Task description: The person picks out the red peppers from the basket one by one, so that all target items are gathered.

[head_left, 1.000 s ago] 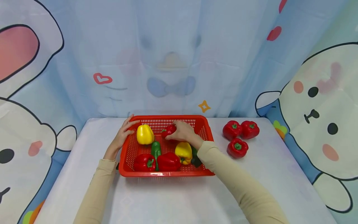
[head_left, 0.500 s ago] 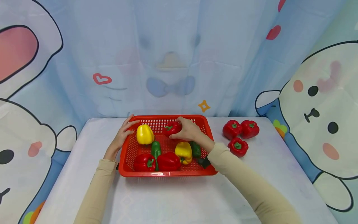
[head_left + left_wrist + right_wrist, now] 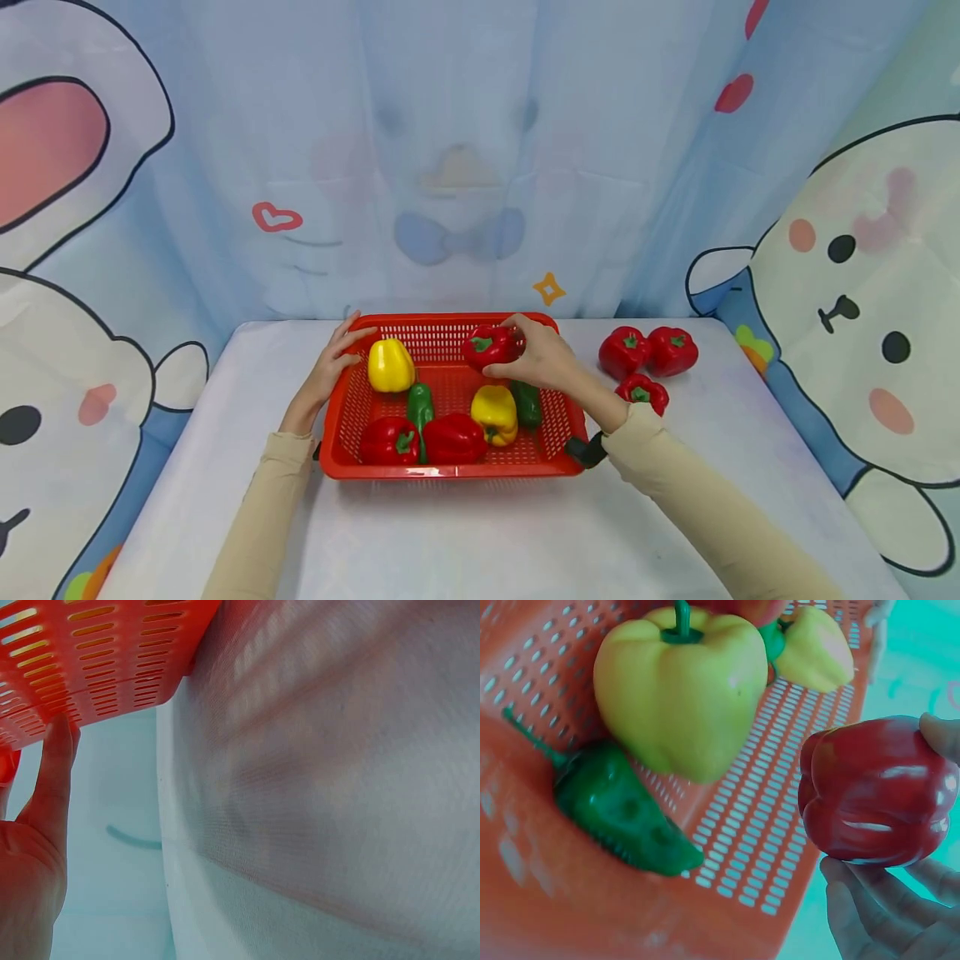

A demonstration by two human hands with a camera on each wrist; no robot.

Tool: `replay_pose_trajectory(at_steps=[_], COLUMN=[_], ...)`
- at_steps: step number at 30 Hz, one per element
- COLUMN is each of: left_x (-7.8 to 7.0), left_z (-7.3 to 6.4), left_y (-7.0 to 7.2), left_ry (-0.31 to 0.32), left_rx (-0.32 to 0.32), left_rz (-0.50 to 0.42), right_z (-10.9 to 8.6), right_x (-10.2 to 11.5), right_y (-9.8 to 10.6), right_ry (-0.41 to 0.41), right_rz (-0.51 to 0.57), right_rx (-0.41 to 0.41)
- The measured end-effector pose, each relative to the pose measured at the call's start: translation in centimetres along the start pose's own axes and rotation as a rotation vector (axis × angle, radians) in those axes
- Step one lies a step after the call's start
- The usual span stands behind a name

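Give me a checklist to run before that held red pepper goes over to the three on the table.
1. Grip of the right hand on the held red pepper: ok, thumb and fingers on opposite sides.
2. Left hand steadying the basket: ok, touching its left side.
3. Held pepper past the basket's right edge: not ok, within its outline in the head view.
4. Enough height to clear the rim: cannot tell.
5. Room beside the three red peppers: ok, bare table in front.

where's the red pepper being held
In the head view, the red pepper is in the right hand, at the right half of the basket, beyond the nearer yellow pepper.
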State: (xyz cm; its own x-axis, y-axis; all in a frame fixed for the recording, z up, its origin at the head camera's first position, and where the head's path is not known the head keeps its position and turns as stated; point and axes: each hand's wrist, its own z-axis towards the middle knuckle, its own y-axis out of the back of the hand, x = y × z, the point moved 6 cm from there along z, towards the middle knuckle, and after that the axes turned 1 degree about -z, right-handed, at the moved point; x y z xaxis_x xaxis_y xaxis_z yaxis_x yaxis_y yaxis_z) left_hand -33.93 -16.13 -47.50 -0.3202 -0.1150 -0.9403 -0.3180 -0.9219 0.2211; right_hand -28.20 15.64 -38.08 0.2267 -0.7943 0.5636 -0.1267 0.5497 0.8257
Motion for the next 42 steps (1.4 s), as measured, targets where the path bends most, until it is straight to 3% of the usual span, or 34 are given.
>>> replay_pose_trajectory(at_steps=[10, 14, 21, 27, 34, 42], left_x=[0.0, -0.2, -2.4, -0.2, -3.7, -3.7], left_z=[-0.2, -0.3, -0.8, -0.3, -0.8, -1.0], left_y=[-0.1, -0.1, -0.3, -0.1, -0.6, -0.7], left_ry=[0.002, 0.017, 0.016, -0.007, 0.039, 0.024], left_rx=[-0.004, -0.001, 0.005, 0.0, 0.012, 0.013], left_rz=[-0.018, -0.009, -0.017, 0.007, -0.015, -0.008], right_z=[-2.4, -3.4, -4.9, -7.2, -9.9, -13.3], right_x=[-2.4, -3.2, -4.9, -7.2, -10.8, -15.2], right_y=[2.3, 3.1, 4.7, 6.8, 9.4, 10.9], right_ry=[-0.057, -0.043, -0.074, -0.125, -0.171, -0.26], right_rz=[0.052, 0.112, 0.126, 0.098, 0.103, 0.14], right_rx=[-0.039, -0.071, -0.134, -0.187, -0.259, -0.319])
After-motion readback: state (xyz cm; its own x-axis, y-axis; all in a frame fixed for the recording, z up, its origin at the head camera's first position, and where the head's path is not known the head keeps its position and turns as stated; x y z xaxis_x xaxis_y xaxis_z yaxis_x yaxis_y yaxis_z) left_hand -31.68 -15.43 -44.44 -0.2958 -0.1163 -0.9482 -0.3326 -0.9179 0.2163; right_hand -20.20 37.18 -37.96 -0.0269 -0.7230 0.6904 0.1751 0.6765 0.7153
